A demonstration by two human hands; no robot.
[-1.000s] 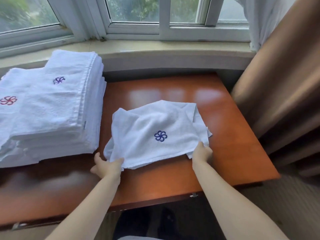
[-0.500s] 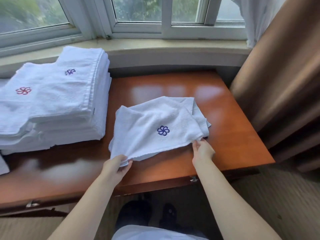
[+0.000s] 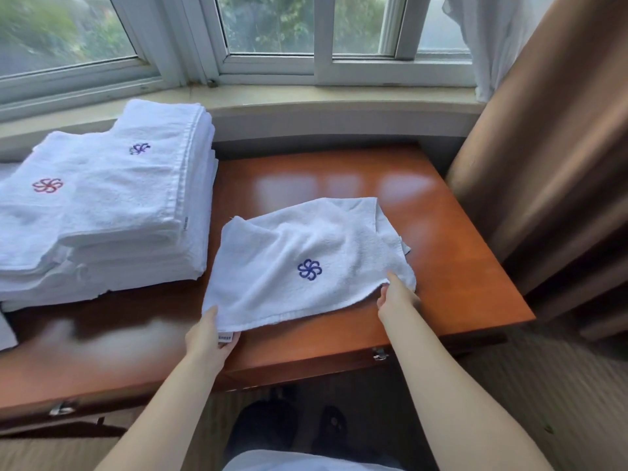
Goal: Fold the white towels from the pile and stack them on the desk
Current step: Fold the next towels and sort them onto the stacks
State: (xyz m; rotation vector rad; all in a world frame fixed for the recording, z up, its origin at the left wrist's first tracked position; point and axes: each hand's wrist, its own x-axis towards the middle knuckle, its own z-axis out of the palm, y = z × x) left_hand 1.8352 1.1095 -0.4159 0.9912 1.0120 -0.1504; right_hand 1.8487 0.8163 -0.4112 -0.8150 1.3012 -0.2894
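Observation:
A small white towel [image 3: 299, 253] with a blue flower emblem lies folded and slightly rumpled on the brown desk [image 3: 452, 266]. My left hand [image 3: 209, 338] pinches its near left corner, where a small label shows. My right hand [image 3: 396, 295] grips its near right corner, thumb on top. A stack of folded white towels [image 3: 112, 212] with a purple and a red emblem stands on the desk's left part, just left of the small towel.
A window sill [image 3: 306, 96] and window run behind the desk. A brown curtain [image 3: 550, 158] hangs at the right, close to the desk's right edge. Part of another white cloth [image 3: 6, 331] shows at the far left edge.
Both hands have slid along the towel's near edge and kept hold of its corners; the near edge now lies flatter. The view has shifted, so the stack sits further right in frame.

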